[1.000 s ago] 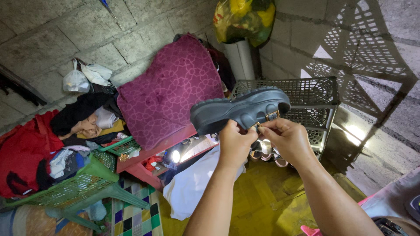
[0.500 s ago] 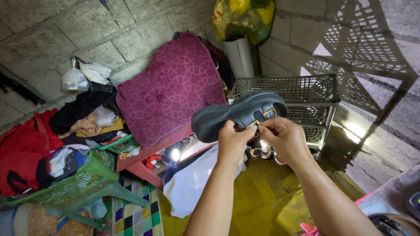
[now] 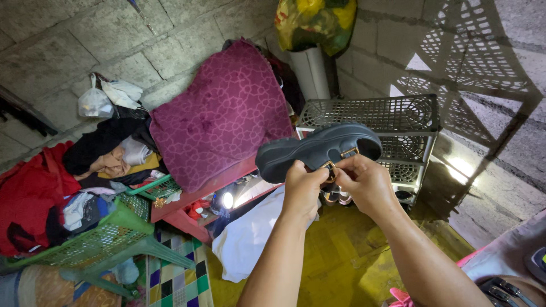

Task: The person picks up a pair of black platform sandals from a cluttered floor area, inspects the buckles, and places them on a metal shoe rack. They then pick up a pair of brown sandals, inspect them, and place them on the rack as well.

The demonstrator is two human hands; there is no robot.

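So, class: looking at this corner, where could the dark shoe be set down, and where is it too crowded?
Free: the top of the grey plastic rack, and the yellow floor between the white cloth and the rack. Crowded: the green basket and the clothes heap on the left. Both hands, left hand and right hand, hold the shoe.

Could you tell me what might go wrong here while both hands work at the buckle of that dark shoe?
The dark shoe is held in mid-air only by the fingers of the left hand and right hand at its gold buckle; a slip could drop it onto the cups below. The light is dim and patchy, so the small buckle may be hard to see.
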